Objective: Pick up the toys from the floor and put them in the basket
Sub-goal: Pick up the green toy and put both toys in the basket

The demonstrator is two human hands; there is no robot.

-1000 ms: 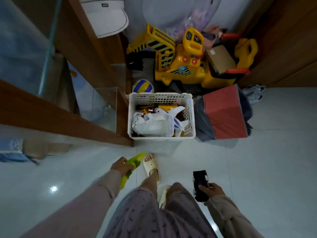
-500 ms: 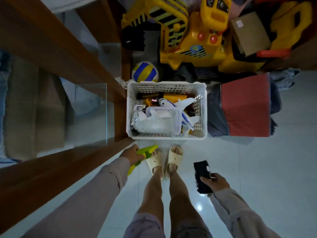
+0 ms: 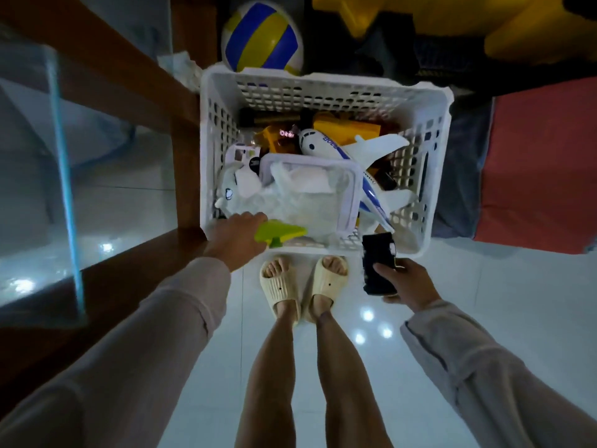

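Observation:
A white perforated basket (image 3: 433,130) stands on the floor right in front of my feet. Inside lie a white and blue toy plane (image 3: 339,150), a clear plastic case (image 3: 310,192), yellow toys and other pieces. My left hand (image 3: 235,240) reaches over the basket's near left corner, shut on a lime green toy (image 3: 279,234) that points into the basket. My right hand (image 3: 407,282) grips a black toy (image 3: 376,263) at the basket's near right rim, its top end just over the edge.
A wooden and glass cabinet (image 3: 106,130) flanks the basket on the left. Behind the basket sit a blue, yellow and white ball (image 3: 261,37) and a yellow ride-on toy (image 3: 484,24). A red and dark fabric box (image 3: 536,163) stands to the right.
I have stepped closer and leaned over the basket. Both hands moved forward, so the green toy now hangs over the basket's inside and the black toy reaches its rim.

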